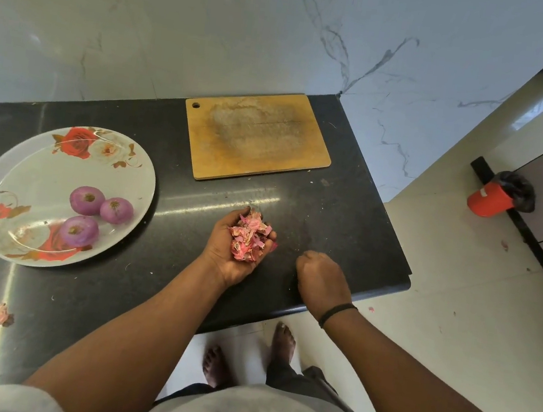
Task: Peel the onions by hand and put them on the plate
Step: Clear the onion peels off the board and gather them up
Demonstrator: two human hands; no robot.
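Observation:
Three peeled purple onions (87,200) lie together on the flowered white plate (26,166) at the left of the black counter. My left hand (227,255) is palm up over the counter's middle, cupping a heap of pink onion skins (251,237). To its right my right hand (321,274) rests on the counter as a closed fist, knuckles up, and nothing shows in it.
A worn wooden cutting board (257,134) lies behind my hands near the wall. One loose scrap of skin (1,313) sits at the counter's near left. The counter edge (401,281) ends at the right; beyond it on the floor stands a red bin (490,199) with a black liner.

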